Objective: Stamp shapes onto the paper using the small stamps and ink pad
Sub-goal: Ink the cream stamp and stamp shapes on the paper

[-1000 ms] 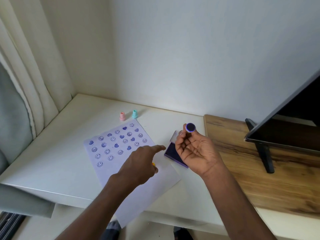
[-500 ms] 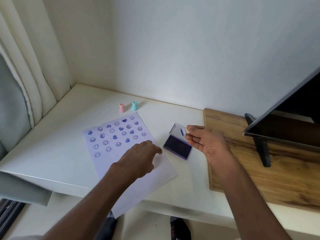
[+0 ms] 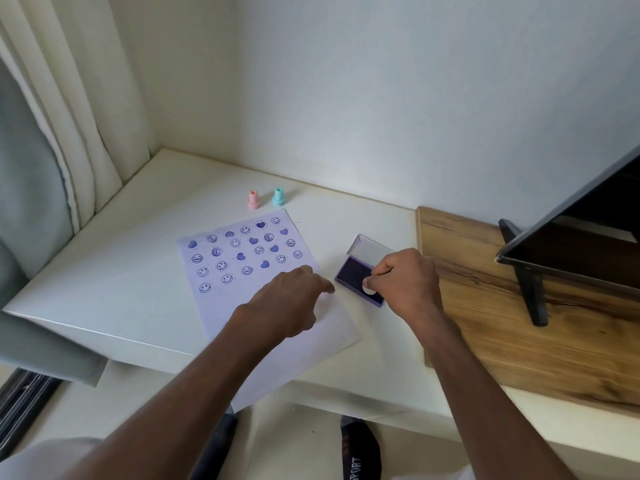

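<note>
A white paper [image 3: 332, 327] with rows of purple smiley and heart prints lies on the white desk [image 3: 114, 271]. My left hand [image 3: 291, 303] rests on the paper's right part, knuckles up, fingertips down near its edge. An open purple ink pad [image 3: 351, 273] with a clear lid [image 3: 370, 249] sits just right of the paper. My right hand [image 3: 405, 282] pinches a small pale stamp [image 3: 368, 291] and holds it down on the near end of the pad. A pink stamp [image 3: 254, 199] and a teal stamp [image 3: 278, 196] stand upright beyond the paper.
A wooden board [image 3: 519, 323] lies on the desk's right side and carries a dark monitor [image 3: 571, 244] on a black stand [image 3: 526, 282]. Curtains [image 3: 69, 133] hang at the left. The wall corner closes the back of the desk.
My right hand turned over from palm up, with the stamp's inked face showing, and came down onto the ink pad. My left hand stayed on the paper.
</note>
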The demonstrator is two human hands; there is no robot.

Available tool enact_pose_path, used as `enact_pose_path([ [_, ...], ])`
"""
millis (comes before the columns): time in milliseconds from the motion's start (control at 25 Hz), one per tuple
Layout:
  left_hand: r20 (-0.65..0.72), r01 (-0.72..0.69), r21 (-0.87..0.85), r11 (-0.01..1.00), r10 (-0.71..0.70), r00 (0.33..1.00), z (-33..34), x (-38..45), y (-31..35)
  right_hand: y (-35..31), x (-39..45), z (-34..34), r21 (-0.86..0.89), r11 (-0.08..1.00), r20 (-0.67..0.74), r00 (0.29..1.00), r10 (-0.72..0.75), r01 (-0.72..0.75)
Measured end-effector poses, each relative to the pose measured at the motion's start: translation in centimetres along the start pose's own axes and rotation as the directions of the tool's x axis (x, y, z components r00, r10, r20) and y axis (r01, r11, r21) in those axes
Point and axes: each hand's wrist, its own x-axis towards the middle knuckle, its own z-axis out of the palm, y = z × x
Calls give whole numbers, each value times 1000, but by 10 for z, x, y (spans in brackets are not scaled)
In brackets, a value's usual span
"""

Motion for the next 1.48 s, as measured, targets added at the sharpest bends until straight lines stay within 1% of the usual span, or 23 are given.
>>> enact_pose_path([
  [80, 8, 10, -12, 1000, -9, 1000, 0, 1, 0, -1, -2, 1, 0, 1000, -18, 1000, 2, -2],
  [200, 14, 22, -14, 1000, -22, 1000, 1, 1, -1, -2, -2, 3, 55, 998, -15, 999, 30, -29],
  [320, 18, 24, -9, 1000, -24, 1000, 1, 2, 0, -3, -8, 7, 6, 1000, -63, 998, -1, 1],
  [400, 14, 22, -11, 1000, -22, 1000, 1, 2, -1, -2, -10, 9, 62, 998, -83, 996, 20, -15],
  [440, 14, 18, -15, 1000, -17, 1000, 2, 1, -2, -2, -12, 11, 57, 998, -84, 996, 15, -10],
  [560, 12, 3, -25, 1000, -2, 1000, 2, 0, -3, -5, -15, 16, -43, 999, -76, 996, -35, 32],
  [640, 9, -4, -46, 999, 4, 1000, 0, -1, -5, -8, -15, 17, -58, 998, -61, 998, -29, 25],
  [720, -5, -5, -90, 996, 4, 1000, -3, -2, -8, -8, -12, 14, -21, 999, -55, 998, 37, -39],
  [760, -24, 0, -110, 994, -2, 1000, -7, -4, -11, -8, -10, 11, 47, 996, -78, 994, 78, -74],
  [800, -48, 2, -127, 992, -8, 999, -12, -6, -15, -10, -8, 10, 161, 980, -111, 985, 132, -113],
  [840, -72, 5, -140, 990, -15, 997, -18, -8, -21, -12, -7, 8, 352, 924, -123, 971, 204, -150],
  [880, -93, 14, -155, 988, -29, 995, -25, -12, -28, -16, -6, 5, 606, 770, -52, 957, 287, -198],
  [920, -108, 35, -172, 984, -54, 993, -32, -16, -36, -22, -6, 2, 824, 498, 120, 942, 314, -271],
  [960, -116, 65, -185, 981, -88, 989, -40, -21, -46, -29, -7, 1, 912, 190, 313, 916, 250, -363],
  [1000, -119, 100, -190, 977, -124, 985, -48, -26, -57, -36, -9, 1, 892, -49, 452, 880, 146, -450],
  [1040, -116, 139, -185, 973, -162, 980, -55, -32, -70, -43, -11, 3, 836, -187, 530, 847, 38, -515],
  [1080, -106, 180, -169, 969, -199, 974, -61, -39, -82, -50, -14, 6, 787, -257, 564, 823, -69, -561],
  [1160, -58, 269, -129, 955, -278, 959, -71, -54, -106, -67, -17, 13, 722, -332, 553, 795, -250, -607],
  [1280, 76, 375, -66, 925, -370, 926, -82, -75, -128, -92, -22, 18, 689, -376, 487, 780, -393, -620],
  [1360, 149, 401, -63, 914, -389, 909, -88, -84, -134, -104, -25, 22, 708, -328, 479, 766, -429, -626],
  [1400, 181, 405, -78, 911, -386, 904, -90, -87, -136, -109, -28, 27, 736, -262, 496, 761, -417, -624],
  [1440, 209, 412, -88, 907, -387, 898, -90, -89, -139, -113, -31, 33, 777, -158, 522, 765, -377, -609],
  [1480, 227, 417, -100, 903, -387, 893, -90, -91, -141, -115, -35, 41, 817, -11, 545, 779, -310, -577],
])
